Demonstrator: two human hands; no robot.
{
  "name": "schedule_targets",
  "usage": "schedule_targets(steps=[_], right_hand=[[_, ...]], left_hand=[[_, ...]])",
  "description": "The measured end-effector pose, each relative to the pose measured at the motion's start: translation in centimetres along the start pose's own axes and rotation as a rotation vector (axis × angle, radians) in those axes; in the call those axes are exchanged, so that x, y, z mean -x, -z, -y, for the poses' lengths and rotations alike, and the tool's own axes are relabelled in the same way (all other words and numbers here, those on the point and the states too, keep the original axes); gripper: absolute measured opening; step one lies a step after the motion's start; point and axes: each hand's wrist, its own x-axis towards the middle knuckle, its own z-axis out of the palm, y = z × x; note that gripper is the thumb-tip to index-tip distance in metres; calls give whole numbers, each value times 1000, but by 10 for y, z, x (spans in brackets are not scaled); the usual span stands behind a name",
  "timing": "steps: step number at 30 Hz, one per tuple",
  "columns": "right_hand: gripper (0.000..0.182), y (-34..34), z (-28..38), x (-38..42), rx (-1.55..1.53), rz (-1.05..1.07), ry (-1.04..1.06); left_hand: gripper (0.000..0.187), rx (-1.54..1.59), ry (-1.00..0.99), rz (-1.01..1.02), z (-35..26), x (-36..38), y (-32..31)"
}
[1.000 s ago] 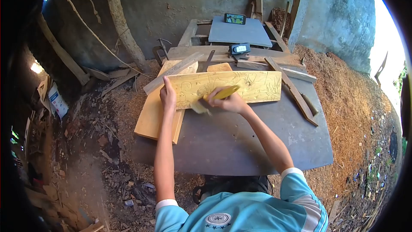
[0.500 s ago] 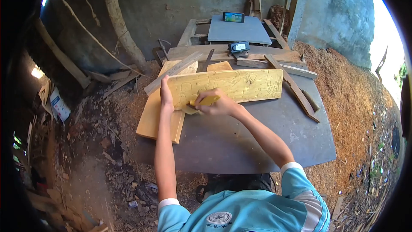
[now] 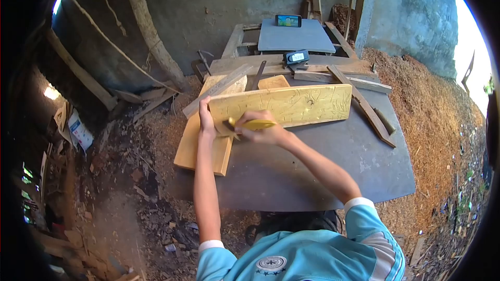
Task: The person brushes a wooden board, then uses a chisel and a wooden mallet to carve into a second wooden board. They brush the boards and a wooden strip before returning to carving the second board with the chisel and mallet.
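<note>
Brush (image 3: pixel 249 125) moved left in right hand (image 3: pixel 260 131) (over plank (image 3: pixel 284 105)).

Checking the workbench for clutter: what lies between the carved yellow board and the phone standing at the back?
In the head view, between the carved yellow board and the phone lie loose wooden planks and a small dark device.

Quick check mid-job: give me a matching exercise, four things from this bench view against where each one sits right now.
Things:
1. left hand
2. right hand
3. phone
4. yellow board

Places:
A. upright on the far grey panel
B. lying across the dark table top
C. wrapped around a yellow-handled brush
D. pressed on the board's left end

Pairs: 1-D, 2-C, 3-A, 4-B
</note>
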Motion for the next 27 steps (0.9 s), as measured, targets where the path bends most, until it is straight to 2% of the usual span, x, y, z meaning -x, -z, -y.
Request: schedule_targets(steps=[3,4,7,8,11,12,13,14,15,16,17,18,19,20,23,25,26,27], right_hand=[[7,-14,5,-15,68,-597,19],[8,-9,-6,-14,73,-256,159],[10,1,-5,-17,45,287,25],[11,-1,-1,-20,-23,24,141],[11,-18,5,-24,79,-488,59],[13,-16,0,-20,40,-189,223],[13,-17,-2,-14,69,-39,184],[13,-17,-4,-10,99,110,150],[14,-16,0,-12,130,263,119],[15,-15,3,-17,-11,167,142],[14,-16,9,-20,27,5,140],[13,-17,15,-24,64,-155,139],[12,-18,17,-26,100,-315,138],[12,-22,4,-19,45,-164,140],[11,-14,0,-5,88,491,111],[12,-23,4,-3,147,206,85],[12,-26,6,-5,119,24,95],[12,-29,12,-9,89,-157,104]], left_hand=[[51,16,6,105,10,-13,13],[51,7,18,117,9,-10,13],[51,4,-9,142,3,-5,12],[51,0,-35,167,7,-8,18],[49,50,-51,117,13,-8,16],[48,7,-42,68,9,-4,15],[47,-42,-31,20,5,0,13],[44,45,-2,155,2,4,9],[45,40,6,143,2,1,10],[46,35,15,127,5,-3,13],[47,31,23,109,9,-7,18],[47,96,-53,115,15,-10,20],[47,103,-13,195,13,-11,23],[47,72,-5,186,19,-18,32],[51,39,8,206,9,-5,25],[50,33,-46,235,3,2,19],[56,64,47,347,12,-10,35],[56,52,36,350,7,-7,32]])
